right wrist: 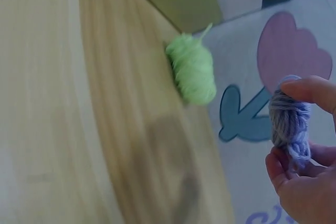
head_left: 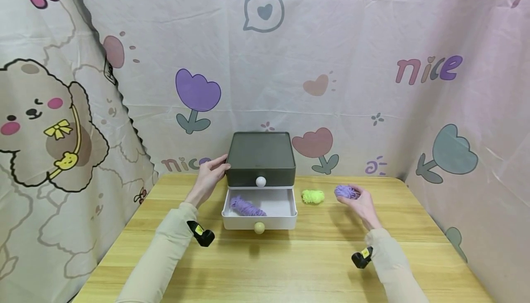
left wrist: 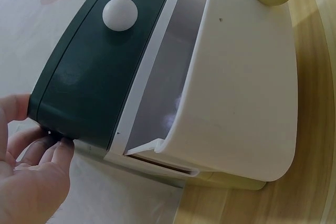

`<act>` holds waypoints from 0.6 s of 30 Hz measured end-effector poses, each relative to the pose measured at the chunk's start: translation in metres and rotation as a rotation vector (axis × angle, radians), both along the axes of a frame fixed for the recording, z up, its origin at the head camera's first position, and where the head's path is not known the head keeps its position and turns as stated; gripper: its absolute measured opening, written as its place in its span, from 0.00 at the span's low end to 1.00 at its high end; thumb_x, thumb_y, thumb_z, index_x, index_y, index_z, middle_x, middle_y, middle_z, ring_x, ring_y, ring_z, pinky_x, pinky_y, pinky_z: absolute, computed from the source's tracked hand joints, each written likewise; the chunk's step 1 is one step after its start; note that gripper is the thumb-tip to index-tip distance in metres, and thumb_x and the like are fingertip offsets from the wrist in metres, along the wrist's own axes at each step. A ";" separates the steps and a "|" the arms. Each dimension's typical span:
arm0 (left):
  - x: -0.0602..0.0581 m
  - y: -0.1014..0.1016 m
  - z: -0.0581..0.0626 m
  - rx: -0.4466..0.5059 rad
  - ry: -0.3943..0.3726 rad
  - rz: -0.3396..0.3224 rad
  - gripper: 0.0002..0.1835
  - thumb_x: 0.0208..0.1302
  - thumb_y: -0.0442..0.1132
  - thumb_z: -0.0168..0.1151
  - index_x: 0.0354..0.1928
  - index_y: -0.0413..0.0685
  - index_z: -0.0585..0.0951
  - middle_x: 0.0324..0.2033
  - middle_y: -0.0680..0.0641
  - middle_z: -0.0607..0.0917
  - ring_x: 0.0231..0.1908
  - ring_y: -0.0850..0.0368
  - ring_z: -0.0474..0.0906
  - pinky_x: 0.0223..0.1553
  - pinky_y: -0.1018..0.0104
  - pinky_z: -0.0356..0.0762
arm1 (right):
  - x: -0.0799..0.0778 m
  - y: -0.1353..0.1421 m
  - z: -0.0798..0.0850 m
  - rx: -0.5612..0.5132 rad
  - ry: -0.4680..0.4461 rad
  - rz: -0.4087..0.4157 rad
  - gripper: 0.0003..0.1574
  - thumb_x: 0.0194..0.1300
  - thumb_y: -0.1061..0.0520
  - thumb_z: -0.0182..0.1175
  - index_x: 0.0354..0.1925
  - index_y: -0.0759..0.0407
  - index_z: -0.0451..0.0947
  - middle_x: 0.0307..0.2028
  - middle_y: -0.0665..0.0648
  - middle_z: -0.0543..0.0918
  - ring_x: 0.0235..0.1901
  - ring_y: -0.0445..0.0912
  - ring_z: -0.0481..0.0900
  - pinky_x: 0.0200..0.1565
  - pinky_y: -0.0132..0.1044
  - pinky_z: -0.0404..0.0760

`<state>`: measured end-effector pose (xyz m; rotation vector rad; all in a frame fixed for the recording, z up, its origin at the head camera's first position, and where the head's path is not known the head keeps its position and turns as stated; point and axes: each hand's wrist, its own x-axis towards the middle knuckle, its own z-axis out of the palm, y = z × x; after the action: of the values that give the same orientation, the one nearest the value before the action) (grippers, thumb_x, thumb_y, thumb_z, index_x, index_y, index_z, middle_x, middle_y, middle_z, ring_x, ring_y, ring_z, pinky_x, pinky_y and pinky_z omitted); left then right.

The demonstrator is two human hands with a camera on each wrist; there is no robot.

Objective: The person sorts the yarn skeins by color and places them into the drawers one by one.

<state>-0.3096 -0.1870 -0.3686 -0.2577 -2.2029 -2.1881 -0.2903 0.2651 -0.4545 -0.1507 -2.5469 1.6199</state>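
Observation:
In the head view my right hand [head_left: 364, 206] holds a small purple yarn skein [head_left: 346, 191] above the right part of the table. The right wrist view shows this yarn [right wrist: 290, 121] between thumb and fingers. My left hand [head_left: 208, 179] touches the left side of a small drawer cabinet [head_left: 262, 151] with a dark green top section; in the left wrist view its fingertips [left wrist: 64, 148] rest against that section. Below, the white drawer [head_left: 240, 223] stands pulled out, with another purple yarn skein [head_left: 247, 206] inside. A yellow-green yarn skein [head_left: 313, 196] lies right of the cabinet.
The top section has a white knob [head_left: 261, 181], and the white drawer a yellowish knob [head_left: 259, 227]. All this stands on a wooden table [head_left: 290, 266]. Behind it hangs a printed cloth [head_left: 265, 64], close to the cabinet's back.

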 end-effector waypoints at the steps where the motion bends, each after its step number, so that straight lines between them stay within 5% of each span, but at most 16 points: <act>1: 0.000 0.000 0.000 0.000 -0.002 0.001 0.30 0.75 0.31 0.51 0.75 0.33 0.60 0.78 0.37 0.56 0.76 0.44 0.56 0.77 0.50 0.55 | 0.001 -0.002 0.002 0.005 0.007 0.009 0.49 0.60 0.59 0.70 0.72 0.71 0.59 0.66 0.76 0.69 0.62 0.61 0.71 0.59 0.36 0.74; 18: 0.000 0.000 -0.001 0.010 -0.009 0.007 0.30 0.74 0.30 0.51 0.75 0.33 0.60 0.77 0.35 0.57 0.75 0.44 0.58 0.77 0.49 0.56 | 0.012 -0.048 0.029 -0.008 0.118 0.178 0.45 0.58 0.60 0.71 0.70 0.69 0.65 0.60 0.73 0.76 0.57 0.58 0.78 0.48 0.22 0.78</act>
<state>-0.3101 -0.1868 -0.3698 -0.2401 -2.1935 -2.2010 -0.2787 0.2172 -0.4259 0.1708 -2.5262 1.6437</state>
